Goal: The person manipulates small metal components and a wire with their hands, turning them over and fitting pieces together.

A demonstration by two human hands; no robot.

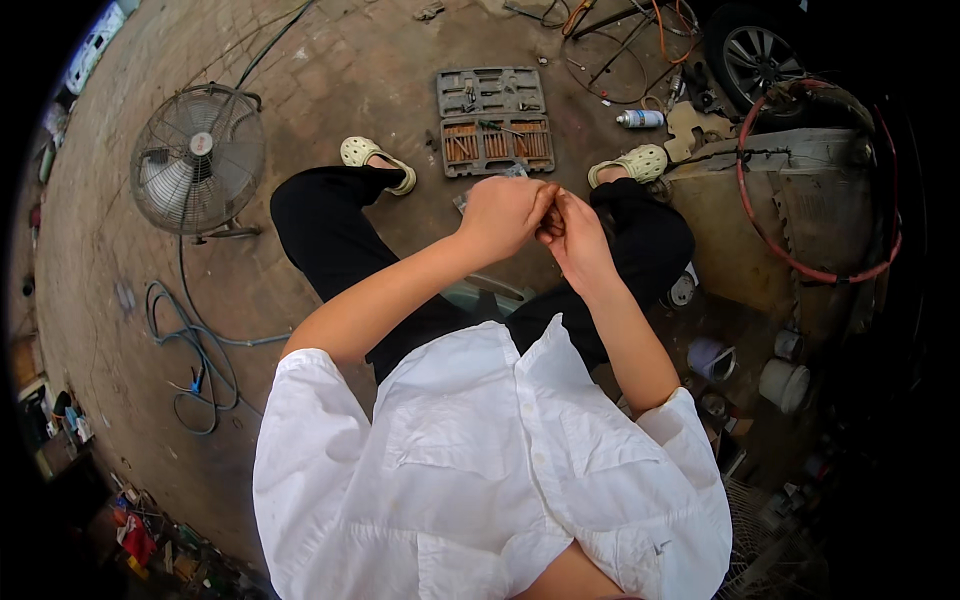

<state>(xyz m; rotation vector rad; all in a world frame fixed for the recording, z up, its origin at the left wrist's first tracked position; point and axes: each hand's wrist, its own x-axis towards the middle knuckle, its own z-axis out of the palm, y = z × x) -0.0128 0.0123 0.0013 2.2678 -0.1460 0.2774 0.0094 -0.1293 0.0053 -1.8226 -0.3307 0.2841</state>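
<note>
Over my lap, my left hand (500,214) and my right hand (582,240) meet with their fingertips pressed together. The fingers of both are curled and stained dark. Anything pinched between them is hidden. Just beyond my hands, an open grey tool case (492,90) lies on the ground. Its near half holds rows of rusty-brown rod-shaped pieces (462,145) and a thin tool with a dark green handle (489,125). Some clear plastic (516,171) peeks out behind my left hand.
A round floor fan (198,158) stands at the left, with a coiled blue hose (207,370) nearer me. To the right are a spray can (640,119), a car wheel (757,60), a large metal panel (745,235) with a red hose (745,190), and a white bucket (783,385).
</note>
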